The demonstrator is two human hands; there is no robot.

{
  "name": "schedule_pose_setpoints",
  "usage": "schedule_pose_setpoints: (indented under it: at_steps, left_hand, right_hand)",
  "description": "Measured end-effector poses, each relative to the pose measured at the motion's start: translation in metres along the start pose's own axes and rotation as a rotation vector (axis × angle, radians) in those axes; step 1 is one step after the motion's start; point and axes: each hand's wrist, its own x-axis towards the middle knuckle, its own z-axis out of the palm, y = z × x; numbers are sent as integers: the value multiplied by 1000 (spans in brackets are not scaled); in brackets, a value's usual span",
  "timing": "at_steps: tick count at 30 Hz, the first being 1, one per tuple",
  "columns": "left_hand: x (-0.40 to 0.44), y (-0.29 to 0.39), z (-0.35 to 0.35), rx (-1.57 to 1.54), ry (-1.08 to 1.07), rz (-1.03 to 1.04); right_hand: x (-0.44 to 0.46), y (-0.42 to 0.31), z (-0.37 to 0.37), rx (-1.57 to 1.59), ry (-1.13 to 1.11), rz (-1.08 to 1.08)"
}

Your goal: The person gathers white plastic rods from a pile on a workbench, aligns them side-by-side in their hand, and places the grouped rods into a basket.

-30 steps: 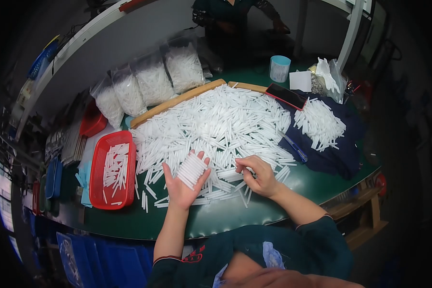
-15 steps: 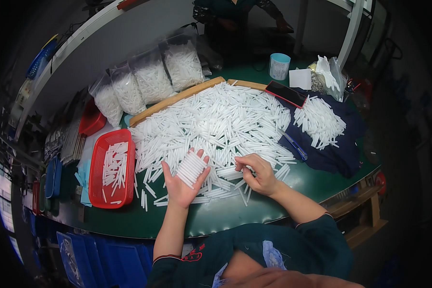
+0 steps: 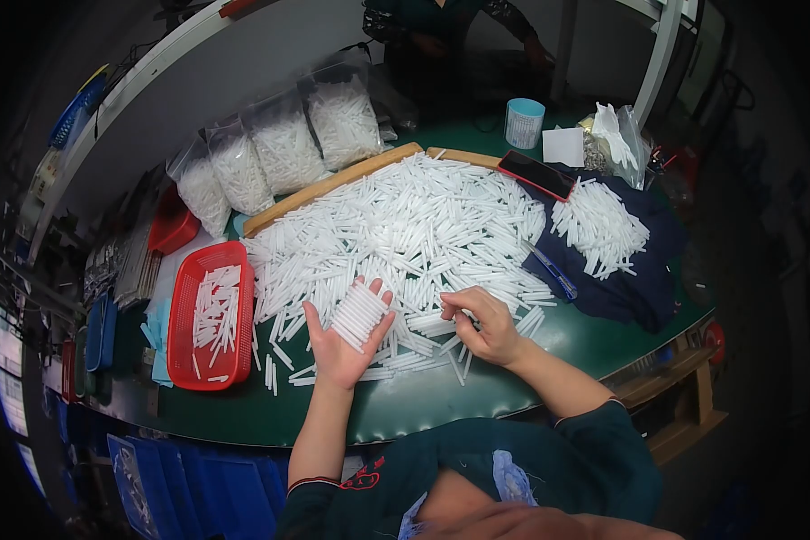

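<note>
My left hand [image 3: 340, 360] is palm up, and a neat row of slim white plastic tubes [image 3: 359, 317] lies side by side across its fingers. To its right, my right hand [image 3: 484, 328] is curled with thumb and fingers close together; whether a tube is pinched there I cannot make out. Both hands are over the near edge of a wide pile of loose white tubes [image 3: 405, 216]. A few tubes lie scattered on the green table [image 3: 270, 418] around my left wrist.
A red basket [image 3: 176, 315] with some tubes stands at left. Wooden strips [image 3: 333, 187] border the pile, with filled clear bags [image 3: 344, 126] behind. At right are a phone [image 3: 536, 175], a blue cutter knife [image 3: 553, 274] and a dark cloth [image 3: 634, 301] bearing tubes. Another person [image 3: 427, 40] is across the table.
My hands and the tubes look unchanged. Across the table, the other person's hand has shifted slightly.
</note>
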Motion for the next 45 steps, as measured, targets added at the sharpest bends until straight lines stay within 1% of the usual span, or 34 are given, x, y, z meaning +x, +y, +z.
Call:
schedule_pose_setpoints:
  at_steps: [5,7,9,11,13,15,16,18,22,24,25,27,28,29,31,33,34,37,38,40,41,42,44,45]
  left_hand:
    - [-1,0,2,-41,-4,-7]
    - [-1,0,1,-42,-20,-17]
    - [-1,-1,2,-21,-31,-20]
    - [-2,-1,3,0,-39,-16]
    - [-2,0,2,-25,-46,-18]
    - [-1,1,2,-40,-45,-11]
    - [-1,1,2,-48,-44,-11]
    - [-1,3,3,-65,-41,-10]
    - [-4,1,4,-40,-42,-11]
    - [-3,-1,6,-22,-58,-6]
    - [-3,-1,4,-29,-53,-8]
    - [-2,-1,3,-3,-54,-3]
    - [-2,-1,3,5,-53,0]
    - [-1,-1,4,3,-40,5]
    - [0,-3,5,-3,-26,9]
    - [0,-4,5,59,-13,23]
    - [-1,-4,4,52,-11,20]
    - [0,-5,2,78,-2,14]
    - [2,-6,3,110,12,21]
    - [2,-6,1,143,29,27]
    - [2,-6,-1,146,19,21]
    - [2,-6,-1,150,17,19]
    - [2,-6,0,126,20,18]
    - [2,-7,1,111,26,18]
  right_hand:
    - [3,3,-3,-15,-21,39]
    - [21,1,-6,-181,-19,124]
    - [55,11,-14,-324,-95,113]
    - [98,41,-18,-383,-121,197]
    - [152,77,-18,-494,-191,431]
    - [196,118,-15,-648,-169,525]
    - [212,128,-15,-641,-165,518]
    - [234,140,-13,-421,-184,748]
    - [246,144,-3,-310,-108,761]
    - [240,140,5,-69,-116,588]
    - [228,117,8,51,-170,538]
    - [201,88,16,63,-361,433]
    - [184,62,12,20,-481,384]
    - [163,49,13,20,-515,348]
    - [122,16,8,-36,-452,169]
    - [88,-4,-1,-137,-383,60]
    - [74,-11,-4,-140,-387,65]
    - [45,-20,-5,17,-112,119]
    - [39,-17,-3,16,-115,122]
    - [28,-12,3,1,64,89]
    - [25,-10,4,-107,79,26]
    - [22,-8,6,-104,80,27]
    - [15,-5,9,-128,26,-59]
    - [13,-7,10,-102,-7,-37]
